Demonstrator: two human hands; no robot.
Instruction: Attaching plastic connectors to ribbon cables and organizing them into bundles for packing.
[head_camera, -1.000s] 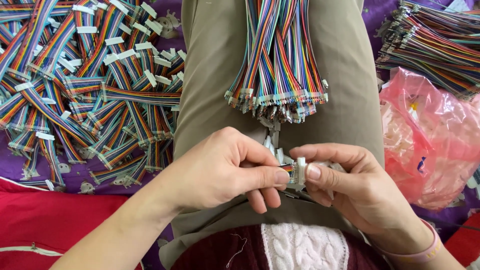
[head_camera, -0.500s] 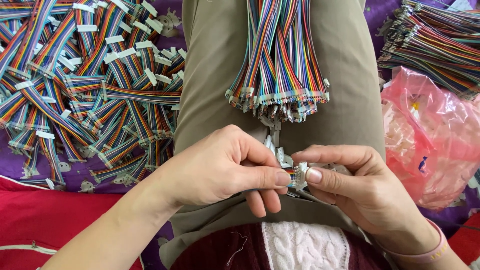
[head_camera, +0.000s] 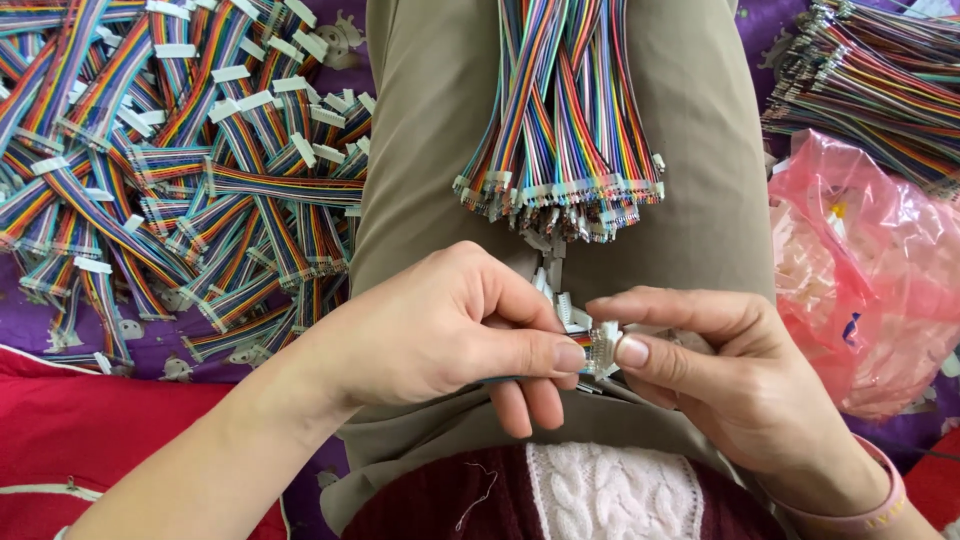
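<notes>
My left hand (head_camera: 450, 335) and my right hand (head_camera: 730, 375) meet over my lap, fingertips pinched together on a small white plastic connector (head_camera: 602, 350) with the end of a rainbow ribbon cable in it. A few loose white connectors (head_camera: 555, 290) lie on my khaki trouser leg (head_camera: 430, 150) just above the hands. A bundle of rainbow ribbon cables (head_camera: 560, 130) lies along the leg, its ends pointing toward me.
A big heap of rainbow cables with white connectors (head_camera: 170, 170) covers the purple cloth on the left. Another bundle of cables (head_camera: 880, 80) lies at top right above a pink plastic bag (head_camera: 870, 270). Red fabric (head_camera: 90, 430) lies at bottom left.
Both hands stay pinched on the connector; the fingers have only shifted slightly against each other.
</notes>
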